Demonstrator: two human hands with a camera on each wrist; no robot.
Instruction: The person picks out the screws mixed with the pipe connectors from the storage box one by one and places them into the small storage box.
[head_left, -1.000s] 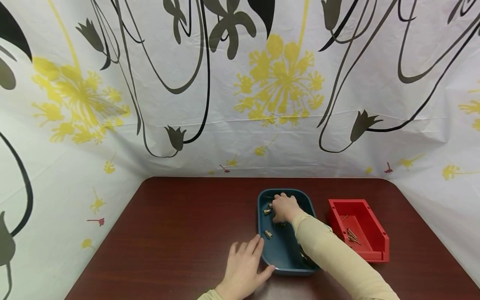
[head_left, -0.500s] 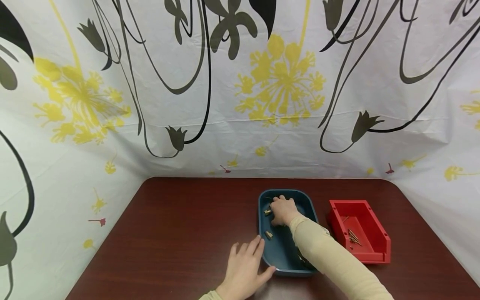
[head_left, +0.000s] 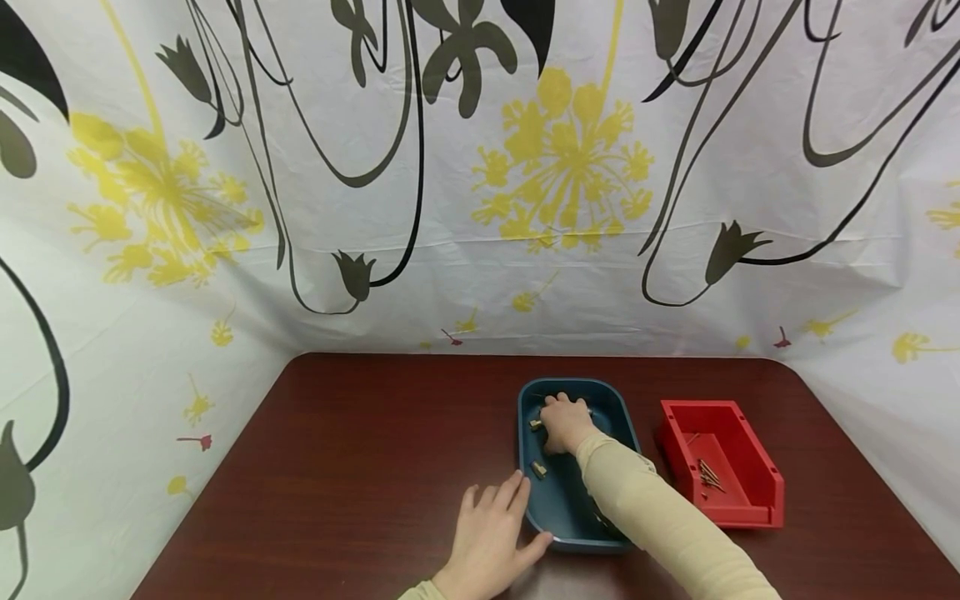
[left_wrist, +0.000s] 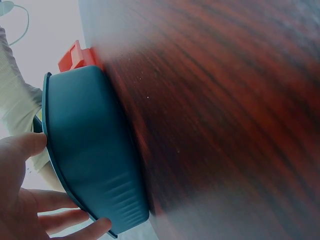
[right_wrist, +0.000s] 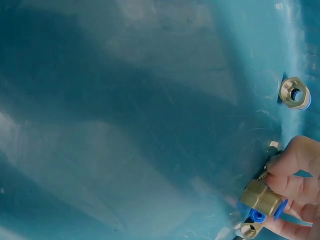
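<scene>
My left hand [head_left: 487,533] rests its nearly straight fingers on the near left rim of a blue tray [head_left: 566,510]; its thumb touches the same rim in the left wrist view. My right hand [head_left: 567,423] reaches into the far part of that tray. At its thumb tip, in the right wrist view, a small threaded screw [right_wrist: 262,174] appears pinched, mostly hidden by the fingers. Right below lies a brass fitting [right_wrist: 258,198] with a blue collar, beside its fingertips. Another brass hex fitting [right_wrist: 295,93] lies apart, near the tray wall.
To the tray's right stands a red bin [head_left: 767,515] with several brass-coloured screws [head_left: 709,477] inside. Everything stands on a dark reddish-brown table [head_left: 390,450]. A patterned white cloth [head_left: 450,200] hangs behind it. The right sleeve [head_left: 660,517] covers part of the tray's right side.
My right hand has shifted slightly down and toward the left inside the tray, its forearm swinging slightly left. My left hand stays on the rim.
</scene>
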